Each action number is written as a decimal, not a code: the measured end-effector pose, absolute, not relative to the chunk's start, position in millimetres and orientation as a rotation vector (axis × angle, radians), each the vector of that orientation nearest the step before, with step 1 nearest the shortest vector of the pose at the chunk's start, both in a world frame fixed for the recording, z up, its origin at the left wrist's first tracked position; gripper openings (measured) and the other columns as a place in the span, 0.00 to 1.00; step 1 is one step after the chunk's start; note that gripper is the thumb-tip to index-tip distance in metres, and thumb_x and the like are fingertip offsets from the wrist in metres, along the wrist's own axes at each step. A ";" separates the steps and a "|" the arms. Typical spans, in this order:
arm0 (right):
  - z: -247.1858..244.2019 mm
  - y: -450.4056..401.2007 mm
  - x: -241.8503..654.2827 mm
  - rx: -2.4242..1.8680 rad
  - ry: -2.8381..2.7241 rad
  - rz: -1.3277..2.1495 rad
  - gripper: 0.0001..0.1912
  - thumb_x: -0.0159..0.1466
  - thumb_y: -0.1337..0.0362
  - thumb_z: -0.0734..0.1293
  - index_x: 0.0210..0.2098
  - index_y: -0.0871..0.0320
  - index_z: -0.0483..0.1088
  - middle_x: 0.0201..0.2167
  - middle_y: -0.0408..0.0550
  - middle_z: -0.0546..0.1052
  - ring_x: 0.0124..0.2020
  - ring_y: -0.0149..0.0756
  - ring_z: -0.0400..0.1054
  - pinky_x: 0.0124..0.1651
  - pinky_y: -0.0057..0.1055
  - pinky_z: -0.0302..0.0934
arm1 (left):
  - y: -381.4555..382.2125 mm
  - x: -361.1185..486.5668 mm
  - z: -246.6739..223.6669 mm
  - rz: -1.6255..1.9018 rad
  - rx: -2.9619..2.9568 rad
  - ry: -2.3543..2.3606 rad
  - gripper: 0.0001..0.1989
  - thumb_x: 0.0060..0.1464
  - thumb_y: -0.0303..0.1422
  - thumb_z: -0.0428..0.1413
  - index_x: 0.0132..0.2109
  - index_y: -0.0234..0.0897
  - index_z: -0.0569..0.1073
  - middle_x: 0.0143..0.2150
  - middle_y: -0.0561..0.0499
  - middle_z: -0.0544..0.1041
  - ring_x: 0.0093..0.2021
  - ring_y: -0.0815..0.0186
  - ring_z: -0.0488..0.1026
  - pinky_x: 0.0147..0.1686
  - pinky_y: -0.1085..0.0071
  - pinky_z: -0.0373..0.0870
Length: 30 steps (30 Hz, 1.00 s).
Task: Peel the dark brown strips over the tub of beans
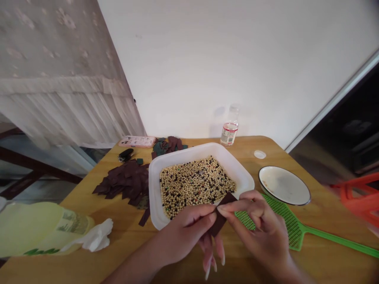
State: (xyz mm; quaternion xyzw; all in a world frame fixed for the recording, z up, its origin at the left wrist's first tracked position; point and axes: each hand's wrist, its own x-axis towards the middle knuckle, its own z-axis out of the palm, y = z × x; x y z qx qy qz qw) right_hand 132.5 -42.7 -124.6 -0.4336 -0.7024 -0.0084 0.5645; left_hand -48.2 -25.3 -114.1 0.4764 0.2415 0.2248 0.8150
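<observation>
A dark brown rectangular piece (219, 223) is pinched between both hands, tilted over the near right corner of a white tub (156, 197). My left hand (189, 232) grips its left edge with thumb and forefinger, the other fingers hanging below. My right hand (260, 228) pinches its right side, fingers curled. Small beige and black beads (195, 183) cover the tub's bottom. Left of the tub lies a heap of similar dark brown pieces (127, 177). Behind that heap is a smaller pile of green and brown pieces (167, 146).
A green fly swatter (291, 227) lies beneath and beside my right hand. Around the wooden table stand a white dish (284, 185), white lid (259, 154), clear bottle (229, 130), pink phone (137, 141), black key fob (126, 154), crumpled tissue (97, 236) and yellowish container (38, 228).
</observation>
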 end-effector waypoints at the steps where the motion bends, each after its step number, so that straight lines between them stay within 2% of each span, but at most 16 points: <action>1: -124.8 -42.7 132.4 -1.035 -1.644 -0.028 0.19 0.58 0.71 0.69 0.23 0.51 0.54 0.21 0.36 0.78 0.26 0.33 0.71 0.28 0.30 0.64 | -25.4 -48.2 -113.7 0.480 1.022 0.521 0.18 0.59 0.47 0.51 0.38 0.35 0.67 0.25 0.51 0.77 0.12 0.76 0.66 0.17 0.79 0.67; 4: -125.5 -42.6 132.9 -1.098 -1.586 -0.044 0.17 0.59 0.69 0.70 0.23 0.51 0.56 0.21 0.38 0.77 0.25 0.34 0.70 0.26 0.30 0.63 | -25.8 -48.1 -112.7 0.471 1.038 0.542 0.17 0.59 0.47 0.50 0.38 0.35 0.67 0.25 0.50 0.77 0.12 0.76 0.66 0.17 0.80 0.65; 8: -124.8 -43.3 132.3 -1.044 -1.636 -0.040 0.19 0.59 0.71 0.69 0.23 0.52 0.53 0.21 0.36 0.78 0.24 0.31 0.69 0.27 0.28 0.62 | -26.2 -48.0 -113.0 0.463 1.044 0.545 0.18 0.59 0.47 0.50 0.38 0.34 0.68 0.25 0.50 0.77 0.12 0.77 0.66 0.17 0.79 0.65; 14: -124.7 -43.5 130.0 -1.076 -1.629 -0.049 0.09 0.60 0.69 0.69 0.29 0.52 0.65 0.19 0.37 0.75 0.24 0.33 0.69 0.25 0.28 0.62 | -27.0 -47.8 -113.7 0.462 1.034 0.553 0.16 0.60 0.45 0.50 0.38 0.34 0.68 0.25 0.50 0.77 0.12 0.76 0.66 0.15 0.80 0.63; 18: -126.4 -42.0 131.6 -1.081 -1.630 -0.055 0.07 0.60 0.69 0.69 0.31 0.52 0.67 0.20 0.38 0.76 0.24 0.32 0.69 0.23 0.28 0.60 | -26.8 -47.9 -113.8 0.465 1.045 0.554 0.17 0.60 0.45 0.50 0.38 0.34 0.68 0.25 0.50 0.77 0.12 0.76 0.65 0.16 0.80 0.64; 21: -125.2 -41.6 132.5 -1.087 -1.592 -0.052 0.08 0.60 0.70 0.69 0.30 0.52 0.66 0.22 0.39 0.77 0.25 0.32 0.70 0.26 0.28 0.62 | -26.5 -48.2 -114.3 0.458 1.056 0.548 0.17 0.61 0.45 0.50 0.38 0.34 0.68 0.26 0.50 0.77 0.12 0.76 0.66 0.16 0.80 0.64; 25: -124.1 -43.3 131.2 -1.063 -1.641 -0.058 0.08 0.59 0.70 0.69 0.30 0.52 0.66 0.19 0.36 0.74 0.21 0.30 0.67 0.26 0.28 0.62 | -26.7 -48.2 -114.5 0.467 1.061 0.547 0.18 0.60 0.46 0.49 0.41 0.34 0.68 0.25 0.50 0.77 0.13 0.76 0.66 0.17 0.79 0.65; 30: -124.8 -42.1 136.2 -1.114 -1.573 -0.040 0.11 0.60 0.68 0.70 0.27 0.52 0.62 0.22 0.40 0.77 0.26 0.33 0.70 0.26 0.28 0.61 | -26.8 -47.9 -114.0 0.461 1.047 0.559 0.17 0.60 0.46 0.51 0.37 0.34 0.67 0.26 0.50 0.77 0.13 0.76 0.66 0.17 0.79 0.65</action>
